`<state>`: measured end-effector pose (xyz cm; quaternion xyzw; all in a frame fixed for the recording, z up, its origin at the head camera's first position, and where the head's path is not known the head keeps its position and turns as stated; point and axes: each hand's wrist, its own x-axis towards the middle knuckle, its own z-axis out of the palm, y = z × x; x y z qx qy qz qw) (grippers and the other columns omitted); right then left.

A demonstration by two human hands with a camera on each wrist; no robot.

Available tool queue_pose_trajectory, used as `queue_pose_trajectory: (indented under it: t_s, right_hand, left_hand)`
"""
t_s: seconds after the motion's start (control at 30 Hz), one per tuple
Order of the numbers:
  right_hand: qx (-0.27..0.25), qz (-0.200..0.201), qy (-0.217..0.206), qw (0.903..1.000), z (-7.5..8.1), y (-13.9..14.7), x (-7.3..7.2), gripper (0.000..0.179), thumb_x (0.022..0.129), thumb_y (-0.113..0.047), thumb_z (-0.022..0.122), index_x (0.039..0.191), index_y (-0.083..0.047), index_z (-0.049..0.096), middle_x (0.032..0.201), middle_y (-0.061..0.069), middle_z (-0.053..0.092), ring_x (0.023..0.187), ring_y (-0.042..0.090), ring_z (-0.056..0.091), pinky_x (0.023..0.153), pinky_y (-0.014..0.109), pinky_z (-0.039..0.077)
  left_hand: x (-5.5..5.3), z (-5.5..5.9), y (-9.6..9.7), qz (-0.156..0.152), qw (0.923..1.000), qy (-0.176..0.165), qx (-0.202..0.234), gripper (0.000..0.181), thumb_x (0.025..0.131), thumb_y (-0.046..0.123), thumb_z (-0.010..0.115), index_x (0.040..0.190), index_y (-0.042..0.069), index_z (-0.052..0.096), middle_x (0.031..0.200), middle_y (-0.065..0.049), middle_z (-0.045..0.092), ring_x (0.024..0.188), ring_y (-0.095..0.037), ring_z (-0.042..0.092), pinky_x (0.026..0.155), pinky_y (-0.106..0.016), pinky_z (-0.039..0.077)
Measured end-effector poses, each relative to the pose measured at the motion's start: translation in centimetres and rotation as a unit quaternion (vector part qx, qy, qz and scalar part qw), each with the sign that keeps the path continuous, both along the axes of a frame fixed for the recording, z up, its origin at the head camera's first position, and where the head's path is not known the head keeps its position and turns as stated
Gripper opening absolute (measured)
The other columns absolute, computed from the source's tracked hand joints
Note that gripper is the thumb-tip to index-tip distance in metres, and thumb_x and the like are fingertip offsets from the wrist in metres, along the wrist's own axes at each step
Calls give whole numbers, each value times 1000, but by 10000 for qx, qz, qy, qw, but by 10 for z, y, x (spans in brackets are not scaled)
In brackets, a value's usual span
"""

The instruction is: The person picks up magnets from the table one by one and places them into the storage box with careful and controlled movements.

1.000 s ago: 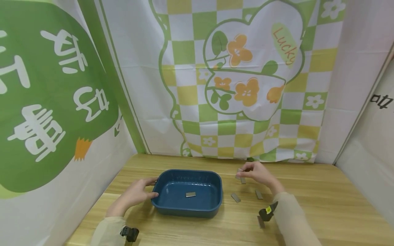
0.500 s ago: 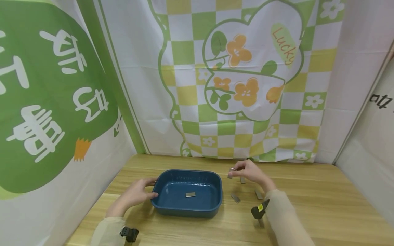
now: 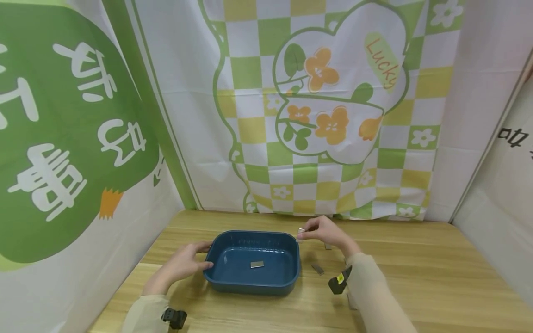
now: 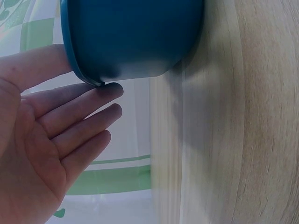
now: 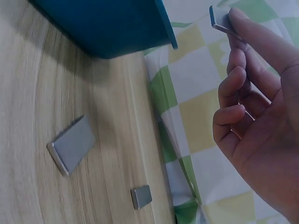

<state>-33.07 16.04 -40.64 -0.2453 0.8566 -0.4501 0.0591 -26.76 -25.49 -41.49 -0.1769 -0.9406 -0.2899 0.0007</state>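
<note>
Pinching one small silver block (image 5: 223,19) between thumb and fingertip, my right hand (image 3: 326,231) hangs at the far right corner of the blue rectangular dish (image 3: 251,289). The grip is closed to the block's own thickness, the remaining fingers curled. The right wrist view shows that block apart from the rim; how high above it, I cannot tell. My left hand (image 3: 183,262) touches the dish's left end, fingers nearly straight and thumb at the rim, more a steadying touch than a clutch, I judge.

A second block (image 3: 257,264) lies flat on the dish's floor. On the wood-grain table (image 3: 316,310), a third block (image 3: 318,269) lies just right of the dish, a fourth block (image 3: 327,246) farther back, and a fifth block (image 3: 351,303) partly behind the right sleeve (image 3: 379,293).

I read this as the transfer step. The next move calls for clearing the rim and lowering inside before loosening the pinch.
</note>
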Motion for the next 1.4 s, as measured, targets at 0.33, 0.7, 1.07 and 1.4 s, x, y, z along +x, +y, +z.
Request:
queue_pose_trajectory:
  t_s: [0.33,0.7,1.07,1.4]
  right_hand:
    - [125,-12,-104,9999,4,-15,-3,21,81,-36,74,88,-17,75,83,-3,70,72,10,50,68,28,45]
    - [82,39,-204,9997,4,-28,-6,21,81,-36,74,86,-16,75,84,-3,70,72,11,48,68,29,42]
    - [188,197,-208,9994,8,-42,-9,19,82,-34,73,85,-16,75,86,-3,69,75,11,49,69,28,41]
    - [290,334,-186,9988,10,-57,-13,17,83,-33,73,84,-16,76,84,-3,71,74,9,50,69,27,40]
  left_hand:
    - [-1,0,1,27,10000,-34,23,61,81,21,74,133,-1,52,125,-20,61,120,-40,53,99,-58,40]
    - [-1,-1,1,21,10000,-42,17,61,81,21,74,134,-1,51,126,-20,61,121,-40,53,99,-59,40]
    - [-2,-1,-1,-66,10000,36,50,60,82,20,74,133,-2,51,125,-20,61,119,-40,54,98,-57,41]
    - [-1,-2,-1,-66,10000,-8,55,60,81,21,74,133,-2,51,125,-20,61,119,-40,54,98,-58,41]
